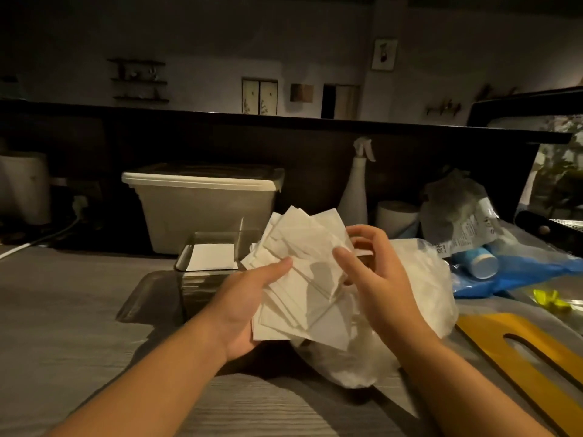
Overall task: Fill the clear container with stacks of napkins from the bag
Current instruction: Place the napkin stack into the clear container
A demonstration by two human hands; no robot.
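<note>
The left hand [249,307] grips a loose, fanned stack of napkins [303,272] from below, thumb pressed on top. The right hand [375,272] pinches the stack's right edge between thumb and curled fingers. Just under both lies the crumpled white bag [419,291] on the tabletop [63,310]. The clear container [189,257] stands just left of the napkins, a flat white pile [213,256] inside. Behind it sit a lidded bin [205,209] and a spray bottle [355,190]; a yellow board [511,351] lies right of the bag

Cafe svc counter [79,310] (raised bar ledge [284,123], spray bottle [355,190]).
</note>
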